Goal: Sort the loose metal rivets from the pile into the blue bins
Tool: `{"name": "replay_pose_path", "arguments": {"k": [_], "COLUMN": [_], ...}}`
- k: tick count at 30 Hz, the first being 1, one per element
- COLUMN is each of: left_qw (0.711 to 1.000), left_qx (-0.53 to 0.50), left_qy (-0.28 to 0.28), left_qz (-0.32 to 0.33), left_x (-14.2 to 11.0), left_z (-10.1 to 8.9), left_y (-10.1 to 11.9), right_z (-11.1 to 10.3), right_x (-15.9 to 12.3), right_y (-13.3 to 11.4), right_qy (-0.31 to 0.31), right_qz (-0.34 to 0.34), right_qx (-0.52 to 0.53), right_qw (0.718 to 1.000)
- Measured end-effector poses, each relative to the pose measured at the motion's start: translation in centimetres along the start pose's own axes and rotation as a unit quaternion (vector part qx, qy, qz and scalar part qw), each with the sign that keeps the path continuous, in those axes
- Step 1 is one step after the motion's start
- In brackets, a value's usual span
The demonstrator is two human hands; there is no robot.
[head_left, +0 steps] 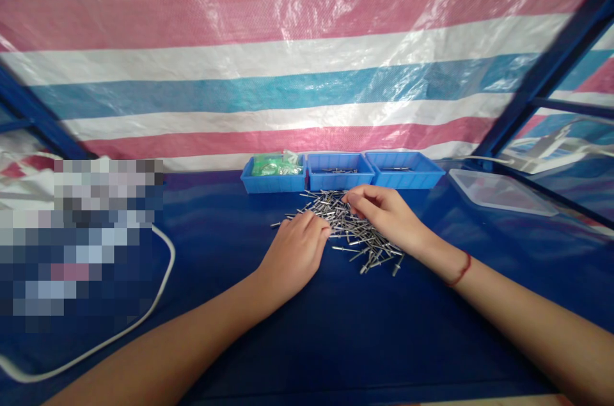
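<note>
On the blue tabletop (359,335), the left hand (298,256) curls at the left edge of a heap of metal rivets (367,241); whether its grip clamps any, I cannot tell. The heap lies between both hands. The right hand (386,213) bends over its far right side, grip likewise unclear. Beyond stand three blue bins (340,182).

Silvery blind rivets (355,226), slim metal pins with thicker flanged ends, lie in a loose heap just right of and below the frame's centre, crossing and overlapping at mixed angles, with strays at its left and lower-right edges.
</note>
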State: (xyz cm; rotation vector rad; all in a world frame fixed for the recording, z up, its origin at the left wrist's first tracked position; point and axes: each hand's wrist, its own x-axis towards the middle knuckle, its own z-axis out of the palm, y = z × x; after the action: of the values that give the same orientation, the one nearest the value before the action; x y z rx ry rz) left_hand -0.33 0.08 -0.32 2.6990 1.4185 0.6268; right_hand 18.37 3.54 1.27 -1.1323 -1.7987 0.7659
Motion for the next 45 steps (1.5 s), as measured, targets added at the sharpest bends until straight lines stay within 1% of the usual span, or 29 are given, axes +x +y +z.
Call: {"name": "replay_pose_path", "arguments": {"k": [3,4,6,9,12,17,22,25,29,34,37,42,45], "left_qw": [0.993,0.99,0.985,0.982,0.982,0.982,0.975,0.974,0.973,0.963,0.96,0.96,0.96], "left_qx": [-0.07,-0.088,-0.116,-0.142,-0.153,-0.158,-0.197,-0.201,-0.198,-0.216,-0.214,-0.207,-0.208], "left_qy": [0.054,0.068,0.083,0.083,0.08,0.073,0.091,0.101,0.114,0.159,0.175,0.185,0.184], "left_qz": [-0.076,-0.09,-0.098,-0.091,-0.08,-0.076,-0.052,-0.034,-0.034,-0.03,-0.036,-0.039,-0.035], "left_x": [0.1,0.1,0.1,0.0,-0.1,-0.2,-0.3,-0.2,0.0,0.1,0.1,0.0,-0.1], "left_z": [-0.3,-0.4,-0.6,-0.6,-0.5,-0.5,-0.8,-0.7,-0.6,-0.9,-1.0,-1.2,-1.3], "left_y": [-0.4,-0.5,-0.5,-0.3,-0.2,-0.2,-0.2,-0.2,-0.3,-0.1,-0.1,-0.1,0.0], "right_z": [0.3,0.4,0.7,1.1,1.2,0.9,0.9,1.0,1.0,0.8,0.8,0.8,0.9], "right_x": [-0.4,-0.6,-1.0,-1.4,-1.5,-1.6,-1.7,-1.7,-1.8,-1.8,-1.7,-1.5,-1.6], "right_y": [-0.4,-0.6,-1.1,-1.7,-1.9,-2.0,-2.3,-2.5,-2.5,-2.2,-1.9,-1.6,-1.6], "right_qy": [-0.039,-0.049,-0.053,-0.03,-0.003,-0.011,-0.002,-0.008,-0.015,-0.007,-0.01,-0.035,-0.061], "right_qz": [-0.024,-0.034,-0.054,-0.073,-0.068,-0.08,-0.099,-0.114,-0.137,-0.152,-0.164,-0.186,-0.196], "right_qx": [0.002,0.002,0.004,0.017,0.036,0.035,0.02,0.016,-0.001,-0.04,-0.065,-0.097,-0.103], "right_qw": [0.999,0.998,0.997,0.997,0.997,0.996,0.995,0.993,0.99,0.987,0.984,0.977,0.973]}}
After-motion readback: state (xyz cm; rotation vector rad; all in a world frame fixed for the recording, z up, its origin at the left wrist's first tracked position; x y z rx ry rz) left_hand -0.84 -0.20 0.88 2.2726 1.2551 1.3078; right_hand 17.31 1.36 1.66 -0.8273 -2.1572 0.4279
